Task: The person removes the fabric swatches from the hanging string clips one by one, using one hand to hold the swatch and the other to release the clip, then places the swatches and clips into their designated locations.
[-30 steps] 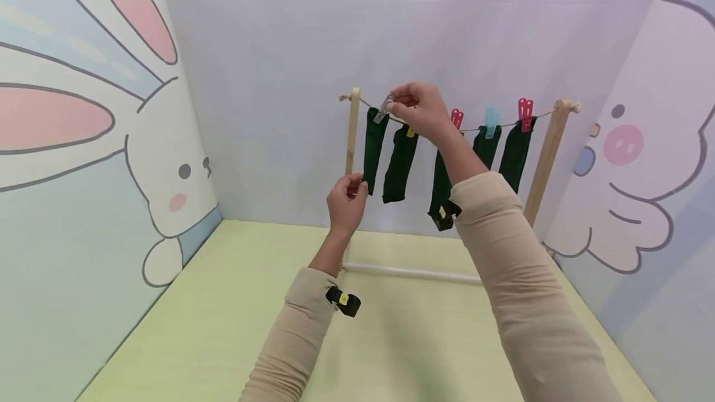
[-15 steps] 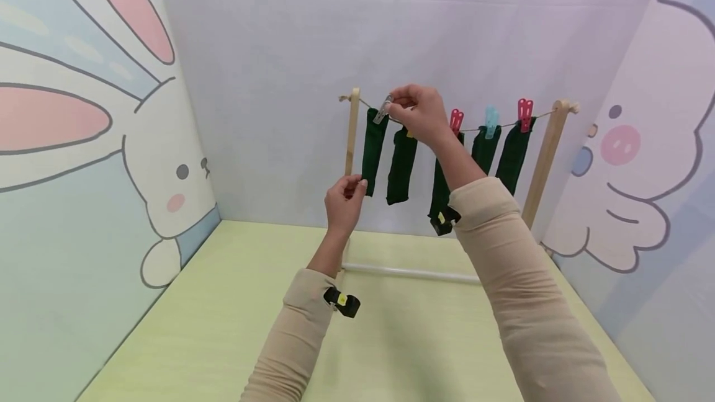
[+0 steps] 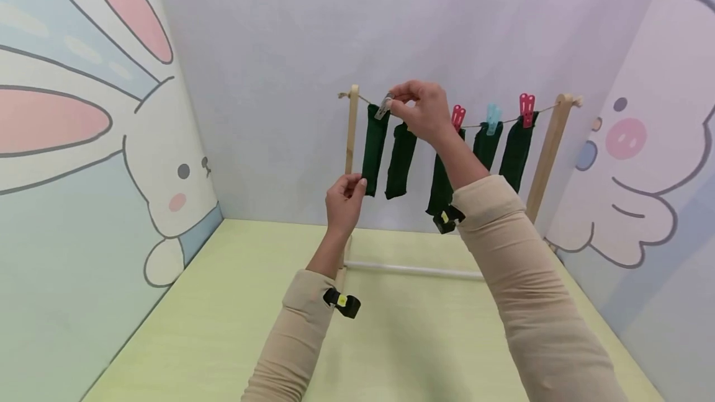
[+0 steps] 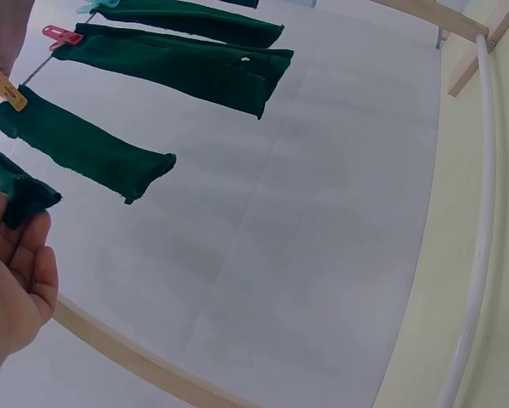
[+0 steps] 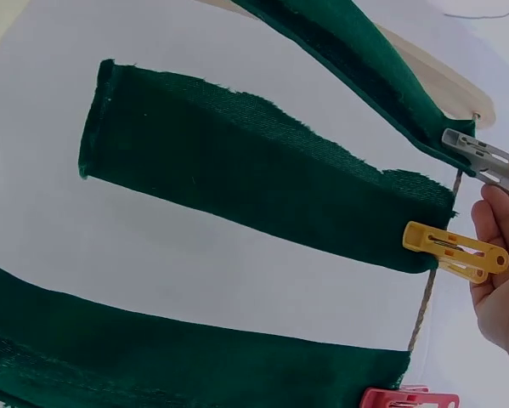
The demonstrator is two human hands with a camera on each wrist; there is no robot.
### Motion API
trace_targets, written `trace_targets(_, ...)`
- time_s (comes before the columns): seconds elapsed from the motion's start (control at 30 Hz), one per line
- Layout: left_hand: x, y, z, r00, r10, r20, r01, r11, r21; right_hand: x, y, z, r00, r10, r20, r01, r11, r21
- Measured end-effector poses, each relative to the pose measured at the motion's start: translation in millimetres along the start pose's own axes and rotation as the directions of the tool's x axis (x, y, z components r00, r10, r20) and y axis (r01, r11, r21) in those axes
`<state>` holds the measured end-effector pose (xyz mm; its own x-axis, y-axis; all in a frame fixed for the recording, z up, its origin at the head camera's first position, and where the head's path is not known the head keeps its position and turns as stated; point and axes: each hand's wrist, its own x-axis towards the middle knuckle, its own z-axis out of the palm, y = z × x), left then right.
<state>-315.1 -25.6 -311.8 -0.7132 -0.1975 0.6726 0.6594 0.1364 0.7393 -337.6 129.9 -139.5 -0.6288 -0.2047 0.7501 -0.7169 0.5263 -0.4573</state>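
My right hand pinches a grey clothespin whose jaws sit on the top corner of the leftmost dark green cloth strip, at the rope. Lower down, my left hand pinches that strip's bottom end between thumb and fingers; the left wrist view shows the cloth's end above the curled fingers. Beside it hangs a second green strip, held on the rope by a yellow clothespin. In the head view the right hand mostly hides that yellow pin.
Further right, more green strips hang from red and light blue clothespins. The rope runs between two wooden posts, with a white bar low between them. A pale wall stands behind; cartoon-printed panels flank the yellow-green tabletop.
Both hands keep their grips and stay almost still. The view has shifted slightly, and the second strip sways a little.
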Motion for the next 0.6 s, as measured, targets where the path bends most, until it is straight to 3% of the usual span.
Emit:
trace_targets(0.37, -2.7, 0.0, -2.1, 1.000, 0.009, 0.015, -0.009, 1.000, -0.012, -0.1, 1.0, -2.8, 0.999, -0.010, -0.052, 0.011, 1.000, 0.013)
trace_targets(0.6, -5.4, -0.2, -3.0, 1.000, 0.001, 0.018, -0.001, 1.000, 0.004, 1.3, 5.5, -6.4, 0.995, 0.026, -0.099, -0.021, 0.998, 0.052)
